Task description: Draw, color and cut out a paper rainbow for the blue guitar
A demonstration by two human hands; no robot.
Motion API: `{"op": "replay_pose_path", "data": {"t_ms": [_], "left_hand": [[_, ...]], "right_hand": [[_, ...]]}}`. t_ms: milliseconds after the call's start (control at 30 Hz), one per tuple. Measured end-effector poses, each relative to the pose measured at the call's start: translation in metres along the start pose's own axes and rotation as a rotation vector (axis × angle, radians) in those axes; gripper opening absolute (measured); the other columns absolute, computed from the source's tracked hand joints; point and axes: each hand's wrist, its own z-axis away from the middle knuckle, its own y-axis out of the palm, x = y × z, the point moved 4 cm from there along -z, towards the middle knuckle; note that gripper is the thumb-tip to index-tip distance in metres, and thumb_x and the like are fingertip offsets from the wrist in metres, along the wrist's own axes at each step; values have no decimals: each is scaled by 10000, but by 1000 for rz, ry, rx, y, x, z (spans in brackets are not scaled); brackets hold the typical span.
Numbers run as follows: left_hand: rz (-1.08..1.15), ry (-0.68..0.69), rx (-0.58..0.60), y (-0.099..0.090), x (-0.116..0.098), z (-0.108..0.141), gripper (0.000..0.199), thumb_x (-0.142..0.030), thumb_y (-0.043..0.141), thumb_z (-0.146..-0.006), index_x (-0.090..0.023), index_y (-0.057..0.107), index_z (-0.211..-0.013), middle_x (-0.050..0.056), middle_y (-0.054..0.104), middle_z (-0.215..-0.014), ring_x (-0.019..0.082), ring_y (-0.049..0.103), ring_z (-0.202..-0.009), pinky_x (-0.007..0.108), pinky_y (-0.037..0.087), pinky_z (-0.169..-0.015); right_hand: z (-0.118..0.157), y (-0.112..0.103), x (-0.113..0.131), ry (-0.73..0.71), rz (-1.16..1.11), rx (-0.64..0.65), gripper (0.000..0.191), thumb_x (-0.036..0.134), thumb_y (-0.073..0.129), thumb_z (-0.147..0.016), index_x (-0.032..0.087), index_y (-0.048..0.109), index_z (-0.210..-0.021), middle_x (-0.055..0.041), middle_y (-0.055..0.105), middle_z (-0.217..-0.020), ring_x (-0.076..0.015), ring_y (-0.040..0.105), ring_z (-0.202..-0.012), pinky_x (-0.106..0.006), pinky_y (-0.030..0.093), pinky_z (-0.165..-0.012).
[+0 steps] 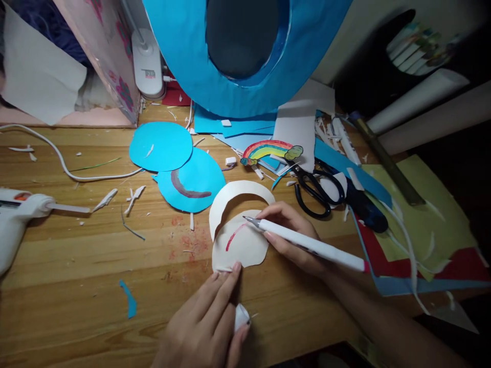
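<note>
Off-white paper oval, wavy-edged and marked with a curved red stroke [231, 241]: surface at the bare lower part of the oval [241, 254], lying on the brown wooden tabletop [76, 306], below and partly within a matching off-white paper arch [245, 187]. Cannot tell whether joined to it or merely overlapping.

Held down at the oval's lower left edge by the left hand [203, 319], fingers extended, tips pressed onto the paper. Also seen between thumb and forefinger: small white cylindrical cap [241, 318], probably plastic; cannot tell whether pinched or just lying there. Approached from the oval's right by the right hand [301, 258], pinching a slim white marker [318, 249] with grey nose and pink end. Nib at the red stroke's upper end; contact unclear.

Handling, as judged: very light, thin, apt to slide unless pinned. Stiff enough to lie flat, yet easily creased or torn, most of all along the narrow arch. Best taken by the oval's bare lower or right edge, clear of possibly wet ink. Press flat rather than squeeze.

Around the oval: up and left, two overlapping bright-blue paper discs [161, 146]; up and right, black-handled scissors [306, 177]; far left, white glue gun [23, 220].
</note>
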Motion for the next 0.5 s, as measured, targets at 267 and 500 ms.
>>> {"op": "replay_pose_path", "data": {"t_ms": [267,500], "left_hand": [[111,109,-18,-4,-4,-4,297,-169,359,-937,-82,638,-882,168,677,-1139,226,582,-1163,282,519,-941],[80,-51,30,-6,5,-3,214,-111,429,-871,-84,640,-902,172,626,-1228,222,570,-1179,285,513,-953]], "right_hand": [[-11,5,10,-85,-15,156,183,190,573,-776,207,559,-958,-43,651,-922,-153,586,-733,-259,478,-604],[19,29,9,-161,205,-58,252,83,590,-673,210,537,-884,14,585,-722,-112,524,-553,-219,428,-484]]}}
